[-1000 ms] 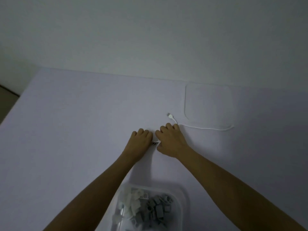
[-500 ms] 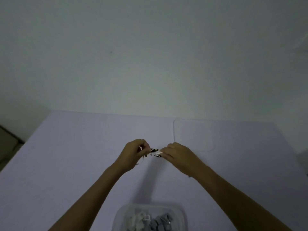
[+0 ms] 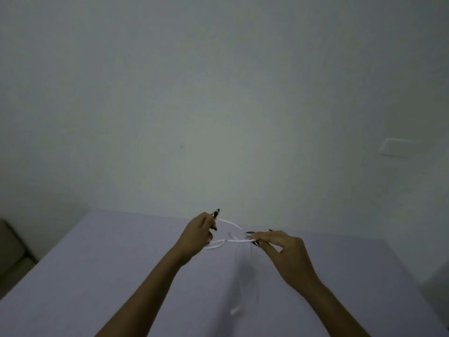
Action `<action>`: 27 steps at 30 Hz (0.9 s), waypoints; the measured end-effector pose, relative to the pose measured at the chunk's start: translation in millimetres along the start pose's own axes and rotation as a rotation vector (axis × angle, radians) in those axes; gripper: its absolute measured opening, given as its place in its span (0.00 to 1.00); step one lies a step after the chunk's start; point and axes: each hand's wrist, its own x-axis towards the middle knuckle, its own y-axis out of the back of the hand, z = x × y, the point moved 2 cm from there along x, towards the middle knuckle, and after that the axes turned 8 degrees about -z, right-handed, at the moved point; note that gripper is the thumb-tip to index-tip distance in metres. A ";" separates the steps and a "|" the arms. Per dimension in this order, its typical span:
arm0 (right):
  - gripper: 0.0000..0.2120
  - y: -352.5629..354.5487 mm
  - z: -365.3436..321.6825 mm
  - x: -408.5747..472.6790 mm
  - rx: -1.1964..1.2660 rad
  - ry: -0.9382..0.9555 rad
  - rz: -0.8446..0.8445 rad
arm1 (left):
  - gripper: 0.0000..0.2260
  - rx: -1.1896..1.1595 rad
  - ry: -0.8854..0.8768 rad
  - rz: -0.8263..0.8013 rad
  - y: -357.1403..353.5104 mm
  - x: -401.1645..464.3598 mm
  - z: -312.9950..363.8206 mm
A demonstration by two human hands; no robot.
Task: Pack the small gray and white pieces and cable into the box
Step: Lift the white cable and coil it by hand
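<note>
Nearest the camera: two bare forearms rising from the lower edge over a pale lilac table (image 3: 97,276), converging toward the middle of the view. Blurred white cable end (image 3: 235,311), hanging low between the forearms, its strand running upward as a faint streak. Left hand (image 3: 196,235): raised above the table, fingers curled round the white cable (image 3: 237,241), dark-nailed fingertips uppermost; one strand arcs from its top toward the right, another leaves below it as a small loop. Right hand (image 3: 279,243): level with the left and just apart from it, thumb and forefinger pinching the same cable, the remaining fingers loosely bent. Cable held taut and nearly horizontal between the two hands, off the table surface. Beyond the hands: far table edge meeting a plain grey-white wall (image 3: 218,93). Upper right on the wall: a pale rectangular plate (image 3: 396,148), detail indistinct.
</note>
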 end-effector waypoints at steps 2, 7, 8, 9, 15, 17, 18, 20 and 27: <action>0.10 13.1 1.1 -0.2 0.005 -0.015 -0.011 | 0.10 -0.372 0.085 0.058 10.0 4.5 0.7; 0.08 42.7 0.3 -6.7 0.021 -0.069 -0.069 | 0.14 -0.982 0.141 0.074 25.6 7.4 3.8; 0.08 47.2 1.1 -8.5 0.051 -0.087 -0.076 | 0.15 -1.069 0.128 0.086 30.7 8.5 4.4; 0.08 51.7 1.3 -9.4 0.086 -0.103 -0.081 | 0.16 -1.149 0.106 0.102 37.1 8.3 6.4; 0.10 56.6 21.1 -17.7 0.181 -0.251 -0.122 | 0.20 -1.363 -0.099 0.142 65.3 5.5 25.8; 0.11 58.1 31.1 -24.5 0.176 -0.304 -0.107 | 0.20 -1.393 -0.189 0.202 83.4 1.7 34.9; 0.11 59.8 35.9 -28.5 0.201 -0.349 -0.098 | 0.19 -1.401 -0.222 0.232 94.5 -0.3 38.1; 0.13 62.7 43.4 -36.2 0.291 -0.447 -0.122 | 0.18 -1.365 -0.221 0.283 112.5 -3.5 42.0; 0.21 60.9 30.2 -27.5 0.688 -0.553 -0.132 | 0.12 -0.971 0.016 0.273 89.7 -0.1 32.6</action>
